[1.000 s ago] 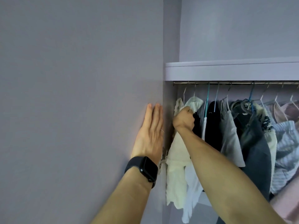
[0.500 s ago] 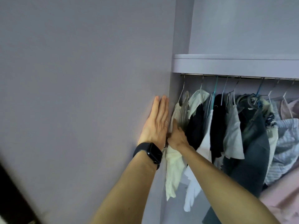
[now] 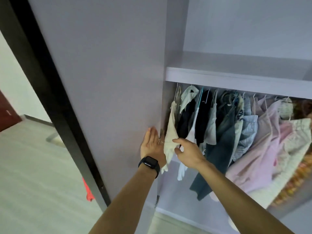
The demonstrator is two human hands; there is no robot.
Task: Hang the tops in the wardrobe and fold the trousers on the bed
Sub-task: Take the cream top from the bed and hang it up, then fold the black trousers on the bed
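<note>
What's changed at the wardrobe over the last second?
The right hand has come down from its clenched grip high among the hanging tops near the rail. It has let go and now has loose fingers beside the lower part of the cream top. The left hand stays flat against the wardrobe door, and the tops stay hanging.

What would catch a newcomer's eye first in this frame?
Two bare arms reach up the middle: the left hand, a black watch on its wrist, lies flat on the lilac wardrobe panel, while the right hand hovers open beside a cream top, the leftmost garment. Right of that, a crowded row of hanging clothes fills the space under the shelf.
</note>
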